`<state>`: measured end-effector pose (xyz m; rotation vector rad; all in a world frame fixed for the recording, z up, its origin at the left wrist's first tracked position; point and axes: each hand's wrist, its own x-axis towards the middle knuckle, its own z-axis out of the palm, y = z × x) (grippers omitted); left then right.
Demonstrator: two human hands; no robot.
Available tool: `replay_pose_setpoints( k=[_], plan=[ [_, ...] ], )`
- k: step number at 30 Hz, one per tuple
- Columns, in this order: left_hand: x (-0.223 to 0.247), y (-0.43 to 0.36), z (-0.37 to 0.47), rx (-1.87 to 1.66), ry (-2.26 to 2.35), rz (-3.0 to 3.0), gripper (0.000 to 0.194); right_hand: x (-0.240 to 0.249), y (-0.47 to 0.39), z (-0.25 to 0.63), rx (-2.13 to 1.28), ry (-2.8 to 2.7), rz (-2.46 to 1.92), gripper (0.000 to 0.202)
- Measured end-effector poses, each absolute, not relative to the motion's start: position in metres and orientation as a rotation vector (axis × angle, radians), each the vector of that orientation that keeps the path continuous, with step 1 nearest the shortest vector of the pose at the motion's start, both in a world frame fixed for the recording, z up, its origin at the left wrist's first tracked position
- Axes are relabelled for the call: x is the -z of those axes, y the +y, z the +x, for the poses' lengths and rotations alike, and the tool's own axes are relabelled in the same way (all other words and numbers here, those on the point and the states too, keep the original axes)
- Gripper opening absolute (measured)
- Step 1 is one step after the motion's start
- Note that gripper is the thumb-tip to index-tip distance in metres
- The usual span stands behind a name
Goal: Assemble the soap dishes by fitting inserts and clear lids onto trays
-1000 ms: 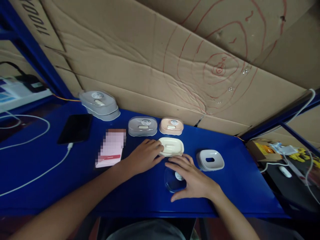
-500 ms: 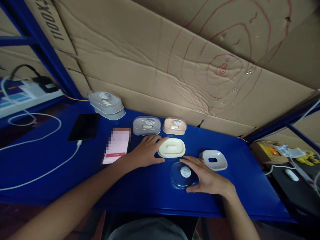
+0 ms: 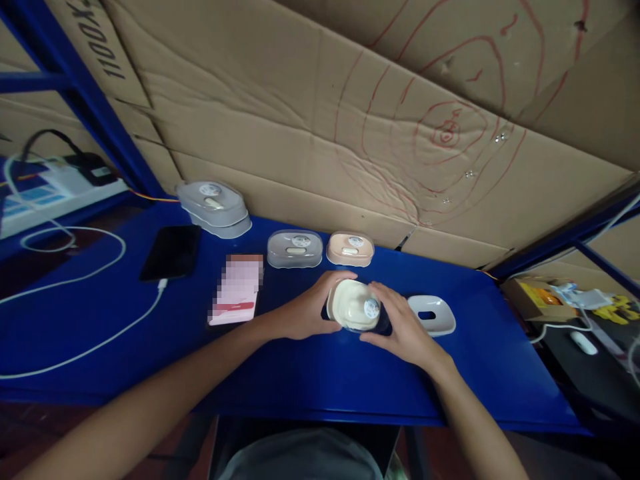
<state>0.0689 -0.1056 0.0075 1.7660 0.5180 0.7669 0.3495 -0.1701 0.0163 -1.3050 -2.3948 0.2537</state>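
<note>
Yep, clear plastic cover (image 3: pixel 371 309) is over the cream oval dish (image 3: pixel 345 305), left fingers (image 3: pixel 342 275) cupping the dish, right fingers (image 3: pixel 389 295) gripping the cover.

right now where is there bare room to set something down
Bare: blue tabletop between left forearm and right forearm, and right of the slotted white tray. Crowded: between left hand and right hand, around the cream dish, and behind it, by the peach case.
</note>
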Motion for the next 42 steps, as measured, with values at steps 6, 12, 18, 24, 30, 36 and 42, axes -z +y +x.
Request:
replay_pose_setpoints(
  k=[6,12,18,24,30,36,42],
  plan=[
    [-0.013,-0.112,0.076,-0.674,0.385,1.034,0.115,-0.003,-0.169,0.339,-0.211,-2.3,-1.302,0.105],
    [-0.019,-0.113,0.079,-0.684,0.397,0.852,0.067,0.002,-0.17,0.328,-0.035,-2.218,-1.249,0.102],
    [-0.018,-0.114,0.08,-0.671,0.424,1.009,0.055,0.003,-0.172,0.327,-0.064,-2.153,-1.24,0.105],
    [-0.017,-0.118,0.083,-0.641,0.484,0.762,0.054,0.005,-0.17,0.327,-0.04,-2.092,-1.26,0.105],
    [-0.018,-0.121,0.088,-0.685,0.385,0.764,0.051,0.001,-0.172,0.326,0.036,-2.088,-1.227,0.106],
    [-0.015,-0.118,0.089,-0.701,0.351,0.771,0.053,0.002,-0.173,0.325,0.077,-2.1,-1.228,0.104],
    [-0.011,-0.121,0.088,-0.654,0.359,0.778,0.051,0.002,-0.172,0.323,0.054,-2.12,-1.246,0.105]
  ],
)
